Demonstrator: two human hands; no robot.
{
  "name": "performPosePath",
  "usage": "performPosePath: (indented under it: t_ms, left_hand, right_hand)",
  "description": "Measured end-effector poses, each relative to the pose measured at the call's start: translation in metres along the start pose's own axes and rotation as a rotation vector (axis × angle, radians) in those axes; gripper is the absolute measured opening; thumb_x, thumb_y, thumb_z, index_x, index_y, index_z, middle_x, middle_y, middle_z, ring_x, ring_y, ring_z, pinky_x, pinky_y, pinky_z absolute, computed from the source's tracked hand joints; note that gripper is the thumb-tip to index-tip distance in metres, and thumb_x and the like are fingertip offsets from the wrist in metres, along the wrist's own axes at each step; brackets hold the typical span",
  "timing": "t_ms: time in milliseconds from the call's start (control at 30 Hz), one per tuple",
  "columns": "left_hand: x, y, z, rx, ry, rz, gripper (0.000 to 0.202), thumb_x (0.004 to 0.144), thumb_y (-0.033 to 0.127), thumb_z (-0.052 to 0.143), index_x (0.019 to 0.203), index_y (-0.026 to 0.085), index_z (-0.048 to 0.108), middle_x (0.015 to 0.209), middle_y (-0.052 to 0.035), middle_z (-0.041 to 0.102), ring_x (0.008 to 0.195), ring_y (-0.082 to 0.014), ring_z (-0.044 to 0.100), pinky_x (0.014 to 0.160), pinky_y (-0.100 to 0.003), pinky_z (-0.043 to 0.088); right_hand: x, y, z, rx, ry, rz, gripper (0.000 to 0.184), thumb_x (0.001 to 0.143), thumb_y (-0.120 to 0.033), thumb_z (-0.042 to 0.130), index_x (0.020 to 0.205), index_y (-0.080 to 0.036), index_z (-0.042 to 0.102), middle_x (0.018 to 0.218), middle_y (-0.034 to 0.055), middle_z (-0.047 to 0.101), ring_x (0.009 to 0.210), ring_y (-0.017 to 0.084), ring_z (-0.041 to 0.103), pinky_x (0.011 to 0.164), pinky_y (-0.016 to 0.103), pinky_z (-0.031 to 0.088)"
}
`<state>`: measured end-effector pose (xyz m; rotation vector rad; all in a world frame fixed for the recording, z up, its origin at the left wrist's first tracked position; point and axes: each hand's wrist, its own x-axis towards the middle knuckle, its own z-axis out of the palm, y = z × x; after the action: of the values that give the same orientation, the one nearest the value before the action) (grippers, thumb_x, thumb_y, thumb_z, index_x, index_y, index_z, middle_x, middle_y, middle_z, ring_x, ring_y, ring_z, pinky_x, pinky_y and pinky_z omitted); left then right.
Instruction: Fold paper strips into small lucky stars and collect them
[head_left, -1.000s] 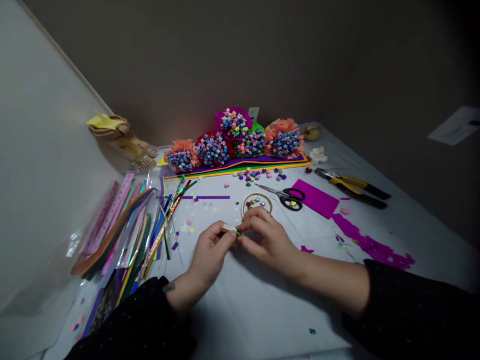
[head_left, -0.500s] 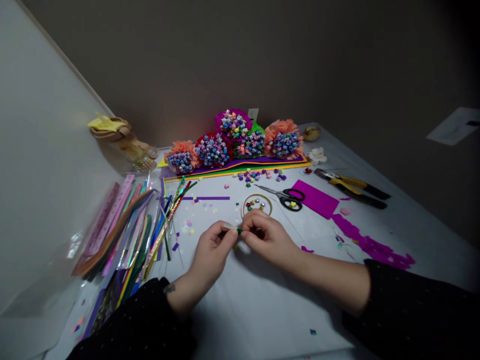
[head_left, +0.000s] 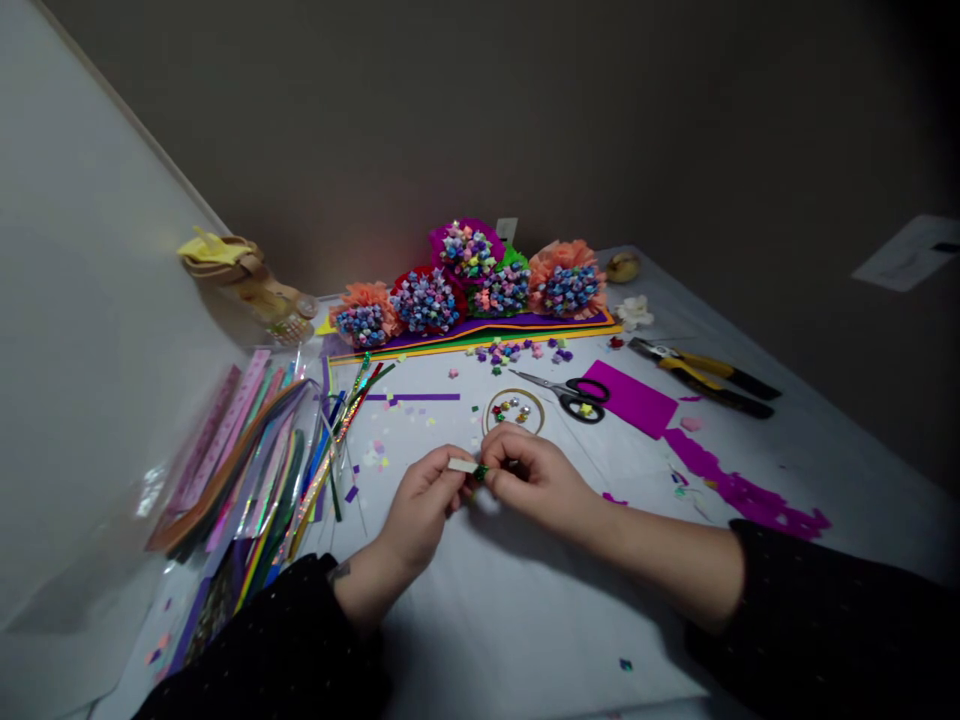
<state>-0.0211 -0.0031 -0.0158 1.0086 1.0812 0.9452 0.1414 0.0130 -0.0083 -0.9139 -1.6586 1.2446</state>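
Between my hands is a narrow paper strip (head_left: 463,465), its pale back showing and its right end folded into a small shiny green knot (head_left: 481,471). My right hand (head_left: 544,485) pinches that green end between thumb and fingertips. On the strip's left side, my left hand (head_left: 420,505) is closed, with thumb and forefinger at the strip; its other fingers are partly hidden below. Just beyond my fingers lies a round ring-like rim (head_left: 542,408) with several shiny little folded stars (head_left: 514,404) inside.
Black-handled scissors (head_left: 581,392) lie behind the ring, near a magenta paper sheet (head_left: 634,398). Yellow-and-black pliers (head_left: 705,375) rest at right. Paper strips (head_left: 319,480) crowd the left side. Star-filled paper flowers (head_left: 427,300) line the back, with loose stars (head_left: 506,350) before them.
My left thumb has drawn back and down from the strip, so more of its pale side shows. My right hand has barely shifted and still pinches the green end.
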Motion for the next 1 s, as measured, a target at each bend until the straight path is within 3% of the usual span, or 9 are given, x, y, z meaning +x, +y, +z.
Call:
performPosePath:
  t_ms: [300, 567, 767, 1000]
  left_hand:
    - [-0.001, 0.004, 0.004, 0.113, 0.009, 0.049, 0.024, 0.079, 0.036, 0.058, 0.067, 0.016, 0.051, 0.056, 0.0055, 0.041, 0.052, -0.0079, 0.034, 0.051, -0.021, 0.028]
    - [-0.001, 0.011, 0.006, 0.367, 0.096, 0.146, 0.019, 0.078, 0.030, 0.054, 0.065, 0.017, 0.051, 0.060, 0.0036, 0.048, 0.059, -0.0106, 0.043, 0.057, -0.022, 0.035]
    - [-0.003, 0.011, 0.006, 0.400, 0.141, 0.191, 0.019, 0.079, 0.030, 0.054, 0.066, 0.017, 0.052, 0.060, 0.0038, 0.048, 0.059, -0.0108, 0.044, 0.056, -0.022, 0.036]
    - [-0.004, 0.009, 0.007, 0.395, 0.137, 0.210, 0.018, 0.082, 0.029, 0.052, 0.070, 0.016, 0.056, 0.063, 0.0021, 0.053, 0.062, -0.0119, 0.048, 0.059, -0.023, 0.039]
  right_hand:
    - [0.000, 0.001, 0.000, -0.033, 0.005, 0.002, 0.008, 0.067, -0.012, 0.048, 0.063, -0.018, 0.048, 0.073, 0.0027, 0.051, 0.070, 0.016, 0.048, 0.064, 0.028, 0.037]
    - [0.002, 0.004, -0.001, 0.006, -0.033, 0.039, 0.008, 0.072, -0.016, 0.050, 0.064, -0.018, 0.051, 0.073, 0.0021, 0.050, 0.072, 0.016, 0.049, 0.065, 0.027, 0.038]
    - [0.004, 0.004, -0.001, 0.049, -0.072, 0.080, 0.009, 0.075, -0.023, 0.050, 0.068, -0.018, 0.052, 0.073, 0.0020, 0.050, 0.073, 0.016, 0.048, 0.067, 0.028, 0.037]
    - [0.003, 0.006, 0.002, 0.053, -0.001, 0.119, 0.007, 0.070, -0.021, 0.053, 0.065, -0.017, 0.050, 0.071, 0.0013, 0.049, 0.069, 0.015, 0.046, 0.062, 0.026, 0.035]
